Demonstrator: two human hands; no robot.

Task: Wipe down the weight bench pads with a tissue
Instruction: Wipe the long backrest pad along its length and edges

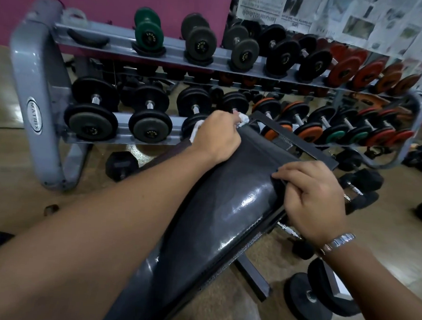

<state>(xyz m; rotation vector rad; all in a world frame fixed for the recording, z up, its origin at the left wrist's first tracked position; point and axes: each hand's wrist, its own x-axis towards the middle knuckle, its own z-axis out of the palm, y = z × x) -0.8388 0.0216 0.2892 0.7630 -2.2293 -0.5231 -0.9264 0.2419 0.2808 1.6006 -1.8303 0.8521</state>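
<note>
The left hand (216, 133) is pressing a crumpled white tissue (242, 118), clenched in its fist, against the far end of the black bench pad (227, 197), while the right hand (310, 199) is gripping the pad's right edge with curled fingers.

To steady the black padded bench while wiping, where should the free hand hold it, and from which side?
Grip the long right edge of the black padded bench from the right, as the right hand does: fingers curl over the thin rim there, clear of the white tissue in the left hand.
</note>
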